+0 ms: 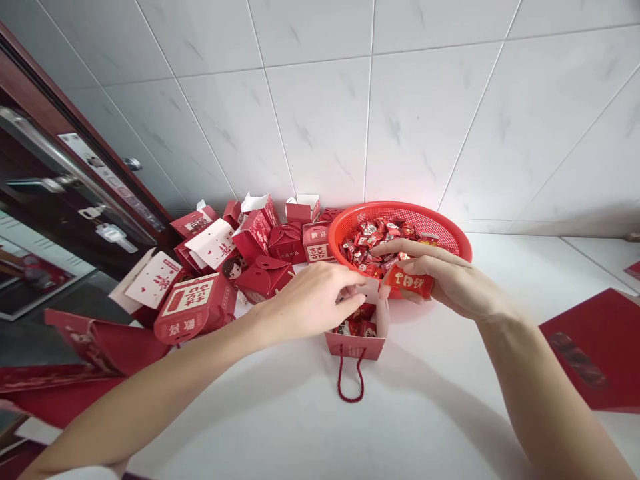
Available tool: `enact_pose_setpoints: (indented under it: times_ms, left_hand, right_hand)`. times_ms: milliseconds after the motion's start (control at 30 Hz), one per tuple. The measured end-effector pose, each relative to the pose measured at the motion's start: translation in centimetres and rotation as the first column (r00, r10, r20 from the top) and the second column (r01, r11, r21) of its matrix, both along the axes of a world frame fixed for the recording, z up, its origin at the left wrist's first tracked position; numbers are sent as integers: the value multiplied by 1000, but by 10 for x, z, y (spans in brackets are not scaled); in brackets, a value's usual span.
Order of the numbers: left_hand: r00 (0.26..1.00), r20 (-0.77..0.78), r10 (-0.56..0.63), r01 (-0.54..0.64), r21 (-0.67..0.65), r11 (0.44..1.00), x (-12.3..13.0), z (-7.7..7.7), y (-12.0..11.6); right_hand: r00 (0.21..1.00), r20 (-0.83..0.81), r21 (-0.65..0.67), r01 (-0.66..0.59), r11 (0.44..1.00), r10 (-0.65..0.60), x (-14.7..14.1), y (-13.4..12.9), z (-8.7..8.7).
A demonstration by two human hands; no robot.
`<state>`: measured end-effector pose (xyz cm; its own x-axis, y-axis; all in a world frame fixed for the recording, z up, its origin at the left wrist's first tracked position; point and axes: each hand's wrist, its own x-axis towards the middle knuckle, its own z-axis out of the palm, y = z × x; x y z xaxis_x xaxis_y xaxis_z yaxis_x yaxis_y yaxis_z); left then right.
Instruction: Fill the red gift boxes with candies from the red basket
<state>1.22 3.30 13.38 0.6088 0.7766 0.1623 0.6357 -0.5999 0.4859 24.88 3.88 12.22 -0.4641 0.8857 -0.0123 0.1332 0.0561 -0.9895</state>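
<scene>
A small red gift box (356,347) with a white inside and a dark red cord handle stands open on the white table, wrapped candies in it. My left hand (317,300) is bent over its left side, fingers curled near the rim; what they grip, if anything, is hidden. Between the fingers and thumb of my right hand (450,277) is a red packet (409,283) with pale lettering, held above the box's right edge. Just behind, the red plastic basket (457,243) holds many wrapped candies (370,240).
Several red and white gift boxes (265,277) crowd the left and back of the table. Larger red bags (95,347) lie at the left edge. A big red box (600,347) is on the right. Behind rises a tiled wall; a door with keys (115,235) is at the left.
</scene>
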Motion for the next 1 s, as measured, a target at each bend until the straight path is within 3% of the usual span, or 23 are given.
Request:
enact_pose_setpoints:
  times_ms: [100, 200, 400, 600, 833, 1000]
  left_hand:
    - [977, 215, 17, 4, -93, 996, 5, 2, 1]
    - [961, 277, -4, 29, -87, 996, 15, 0, -1]
    - [901, 429, 61, -45, -47, 998, 19, -1, 3]
    - [791, 594, 145, -27, -203, 979, 13, -1, 13]
    - [700, 691, 179, 125, -366, 922, 11, -11, 19]
    - [702, 682, 203, 129, -403, 906, 8, -13, 19]
  right_hand:
    - [996, 23, -40, 86, 995, -85, -9, -3, -2]
    - [983, 93, -13, 160, 987, -158, -18, -8, 1]
    - [997, 37, 114, -66, 991, 62, -10, -10, 9]
    - [997, 24, 212, 70, 975, -77, 2, -6, 12]
    - [999, -51, 193, 17, 981, -8, 0, -5, 12]
    - [1000, -18, 221, 18, 975, -14, -1, -4, 11]
